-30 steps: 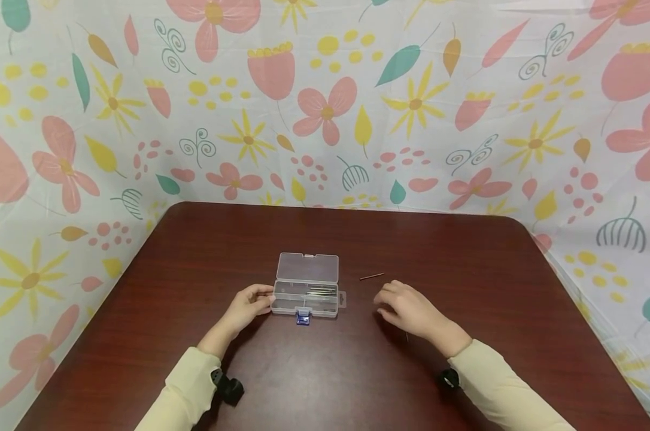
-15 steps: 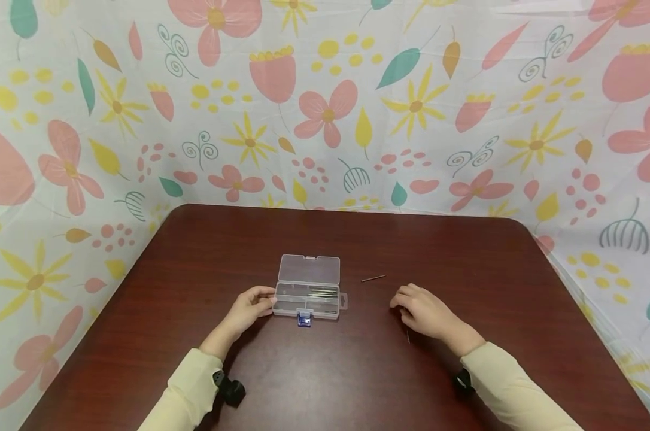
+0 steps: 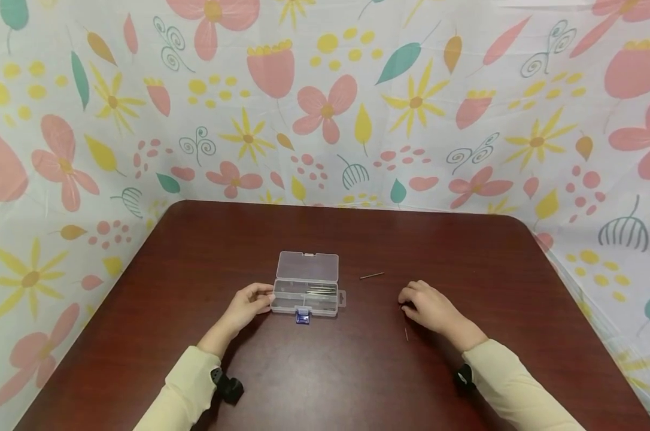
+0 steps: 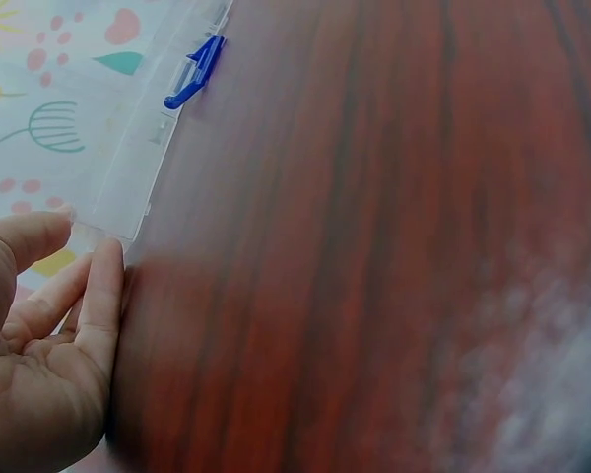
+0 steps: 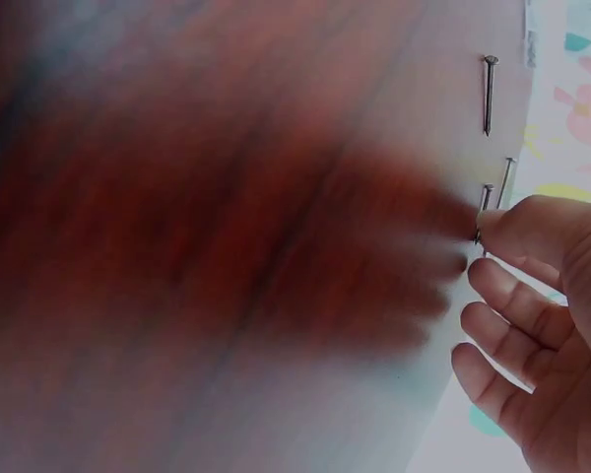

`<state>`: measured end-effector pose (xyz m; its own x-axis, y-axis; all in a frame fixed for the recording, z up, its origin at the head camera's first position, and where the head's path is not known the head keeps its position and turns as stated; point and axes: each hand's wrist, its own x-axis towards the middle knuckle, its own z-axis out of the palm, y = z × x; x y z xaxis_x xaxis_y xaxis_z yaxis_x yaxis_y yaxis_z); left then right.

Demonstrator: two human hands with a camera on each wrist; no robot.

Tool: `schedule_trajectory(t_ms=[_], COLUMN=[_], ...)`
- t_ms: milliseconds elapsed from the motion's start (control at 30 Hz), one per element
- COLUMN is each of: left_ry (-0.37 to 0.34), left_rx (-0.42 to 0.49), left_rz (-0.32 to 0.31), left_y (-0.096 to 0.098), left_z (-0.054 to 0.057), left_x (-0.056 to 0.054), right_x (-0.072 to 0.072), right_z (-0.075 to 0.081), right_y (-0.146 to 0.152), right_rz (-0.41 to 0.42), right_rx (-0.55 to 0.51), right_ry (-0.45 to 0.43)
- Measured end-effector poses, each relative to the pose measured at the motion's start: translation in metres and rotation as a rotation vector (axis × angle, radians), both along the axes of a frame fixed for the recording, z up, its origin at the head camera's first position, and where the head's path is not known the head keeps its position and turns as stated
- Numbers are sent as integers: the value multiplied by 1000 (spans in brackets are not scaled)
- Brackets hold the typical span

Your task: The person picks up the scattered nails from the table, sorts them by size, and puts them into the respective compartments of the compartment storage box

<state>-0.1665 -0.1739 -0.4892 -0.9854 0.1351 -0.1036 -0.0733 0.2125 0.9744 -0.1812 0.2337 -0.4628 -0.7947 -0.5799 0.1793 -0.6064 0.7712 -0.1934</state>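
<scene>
My left hand [image 3: 248, 306] holds the left end of a clear plastic box [image 3: 288, 304] with its lid [image 3: 307, 267] raised. In the left wrist view, thumb and fingers meet around the box's corner. Several thin nails [image 3: 321, 291] lie in its compartments. To the right, my right hand [image 3: 430, 308] is low over the table, thumb and forefinger together at a nail [image 5: 486, 199]; the thumb hides part of it, and its other fingers are loosely bent. A second nail [image 5: 489, 96] lies nearer the wrist, also a nail [image 3: 406, 334] below the hand in the head view.
Between the box and the right hand, farther back, lies another nail [image 3: 371, 276]. A blue latch [image 3: 302, 316] hangs off the box's front. The table [image 3: 325, 371] is dark red wood, with a flowered cloth [image 3: 325, 149] behind it.
My right hand has moved rightward, away from the box, with its fingers drawn closer together. The nail below it shows more fully now. The left hand and box stay put.
</scene>
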Motion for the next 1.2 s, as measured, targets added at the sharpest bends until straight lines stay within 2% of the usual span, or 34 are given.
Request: schedule_trajectory(t_ms=[167, 400, 633, 800, 967, 1200], left_ry=[11, 7, 28, 16, -6, 15], left_rx=[4, 0, -20, -4, 4, 6], left_rz=[-8, 3, 1, -4, 19, 5], left_y=[-1, -1, -1, -1, 0, -1], left_z=[1, 1, 4, 3, -1, 0], left_x=[-1, 0, -2, -2, -1, 0], right_x=[-3, -3, -4, -2, -3, -8], right_z=[3, 3, 2, 1, -2, -1], right_y=[0, 0, -6, -8, -9, -15], right_rz=[-4, -5, 1, 8, 10, 62], right_rx=[-21, -17, 40, 51, -41, -158], right_ry=[4, -44, -21, -19, 40, 201])
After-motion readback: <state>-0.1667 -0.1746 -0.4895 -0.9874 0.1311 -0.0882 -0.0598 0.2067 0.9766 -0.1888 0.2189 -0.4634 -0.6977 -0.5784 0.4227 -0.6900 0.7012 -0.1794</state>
